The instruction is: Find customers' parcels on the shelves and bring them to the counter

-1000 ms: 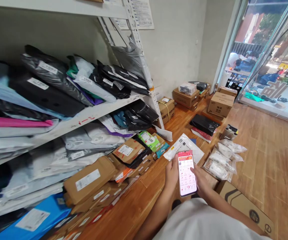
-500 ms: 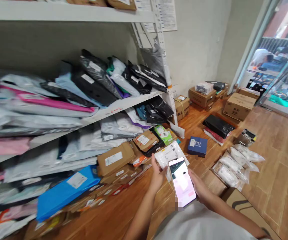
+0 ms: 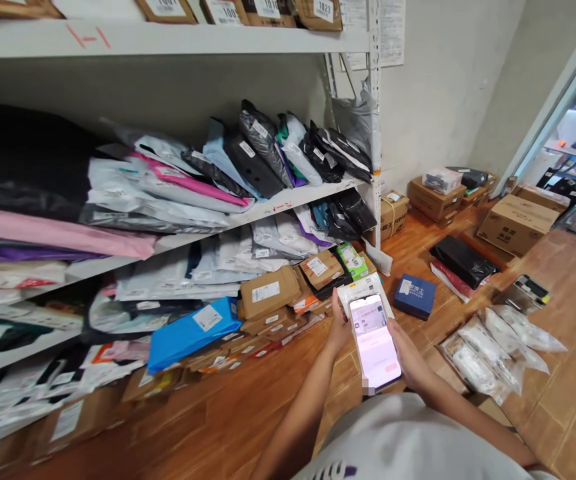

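My right hand point(image 3: 409, 355) is closed around the right edge of a smartphone point(image 3: 377, 350), its lit screen tilted up toward me. The upper part of the screen shows a camera picture of a label; the lower part is pale pink. Just behind the phone is a white parcel point(image 3: 363, 287) with a printed label, partly covered by the phone. My left hand point(image 3: 337, 328) grips the parcel at its left side, with the thumb close to the phone's left edge. Its other fingers are partly hidden.
A metal shelf point(image 3: 203, 40) full of bagged parcels stands at left. A blue parcel point(image 3: 193, 333) and brown cartons point(image 3: 271, 293) lie along its bottom. On the wooden floor are a blue box point(image 3: 415, 297), a black package point(image 3: 463, 260), clear-bagged items point(image 3: 488, 353) and a large carton point(image 3: 518, 223).
My view has swung left, so more of the shelf shows and the scene sits further right. The phone's screen now displays a label picture. Both hands keep their hold.
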Motion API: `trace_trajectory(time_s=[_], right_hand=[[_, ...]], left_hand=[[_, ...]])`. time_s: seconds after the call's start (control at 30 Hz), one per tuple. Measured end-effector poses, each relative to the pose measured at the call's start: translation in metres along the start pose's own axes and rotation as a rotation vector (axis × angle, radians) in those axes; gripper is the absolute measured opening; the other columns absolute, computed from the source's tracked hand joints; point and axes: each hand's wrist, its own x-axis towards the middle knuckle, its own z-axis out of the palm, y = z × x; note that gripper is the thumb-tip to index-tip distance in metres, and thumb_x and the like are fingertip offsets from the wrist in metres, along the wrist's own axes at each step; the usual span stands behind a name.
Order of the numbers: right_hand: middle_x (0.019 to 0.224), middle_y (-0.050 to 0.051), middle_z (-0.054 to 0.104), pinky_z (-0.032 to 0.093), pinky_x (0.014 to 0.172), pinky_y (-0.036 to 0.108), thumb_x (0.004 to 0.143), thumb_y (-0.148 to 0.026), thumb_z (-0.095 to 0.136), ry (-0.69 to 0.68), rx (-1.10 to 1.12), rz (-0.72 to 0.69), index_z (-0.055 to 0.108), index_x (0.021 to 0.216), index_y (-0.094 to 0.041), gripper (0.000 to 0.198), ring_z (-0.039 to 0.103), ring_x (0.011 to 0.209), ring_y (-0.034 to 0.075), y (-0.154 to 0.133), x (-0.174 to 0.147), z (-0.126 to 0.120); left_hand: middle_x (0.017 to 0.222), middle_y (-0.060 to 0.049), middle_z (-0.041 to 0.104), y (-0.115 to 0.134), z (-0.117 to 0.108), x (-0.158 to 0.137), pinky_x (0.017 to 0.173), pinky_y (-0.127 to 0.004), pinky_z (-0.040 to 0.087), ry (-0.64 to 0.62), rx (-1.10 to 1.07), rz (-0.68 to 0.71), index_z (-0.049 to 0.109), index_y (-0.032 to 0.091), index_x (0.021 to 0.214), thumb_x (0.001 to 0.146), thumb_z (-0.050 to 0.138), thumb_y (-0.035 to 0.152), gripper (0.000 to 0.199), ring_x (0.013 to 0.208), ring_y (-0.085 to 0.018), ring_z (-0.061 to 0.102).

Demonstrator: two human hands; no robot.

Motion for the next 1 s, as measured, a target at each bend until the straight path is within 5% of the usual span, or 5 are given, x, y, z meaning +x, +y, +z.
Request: trace_trajectory(time_s=[0.4,0.5,0.6,0.7,1.0], right_hand=[[0.112,0.010,0.078,0.052,0.094,0.044,0.067,-0.077,0.074,0.009,0.108,0.007,0.071,0.105,-0.023,0.066,0.068,0.109,0.031,-0.001,-0.001,0.009],[0.107,0.009,0.078,0.051,0.094,0.043,0.067,-0.077,0.074,0.012,0.095,0.004,0.071,0.104,-0.023,0.065,0.068,0.105,0.031,0.003,0.001,0.006],[0.106,0.009,0.077,0.049,0.095,0.043,0.069,-0.077,0.072,0.026,0.067,-0.013,0.071,0.102,-0.022,0.064,0.067,0.104,0.030,0.007,0.002,0.003],[0.102,0.008,0.076,0.049,0.092,0.042,0.071,-0.079,0.069,0.037,0.012,-0.020,0.072,0.099,-0.021,0.064,0.067,0.100,0.029,0.010,0.002,0.001],[0.113,0.010,0.075,0.043,0.101,0.045,0.067,-0.081,0.070,0.123,-0.012,-0.012,0.072,0.106,-0.022,0.070,0.062,0.114,0.031,0.015,0.002,-0.001]], left_hand=[[0.134,-0.014,0.064,0.007,-0.002,0.001,0.113,-0.040,0.040,0.040,-0.035,-0.031,0.054,0.021,0.135,0.061,0.081,0.043,0.082,0.135,-0.027,0.051],[0.109,-0.011,0.074,0.010,-0.001,0.002,0.106,-0.042,0.046,0.042,-0.048,-0.068,0.070,0.020,0.105,0.054,0.082,0.043,0.058,0.116,-0.030,0.062],[0.083,-0.009,0.075,0.016,0.000,-0.001,0.083,-0.043,0.055,0.038,-0.074,-0.140,0.070,0.019,0.075,0.058,0.074,0.051,0.037,0.085,-0.029,0.068],[0.079,-0.008,0.075,0.027,0.001,-0.006,0.073,-0.038,0.054,0.053,-0.108,-0.184,0.071,0.017,0.074,0.069,0.060,0.059,0.043,0.074,-0.025,0.066],[0.069,-0.002,0.070,0.053,0.004,-0.012,0.070,-0.029,0.048,0.037,-0.070,-0.195,0.071,0.017,0.065,0.063,0.074,0.053,0.035,0.070,-0.019,0.060]])
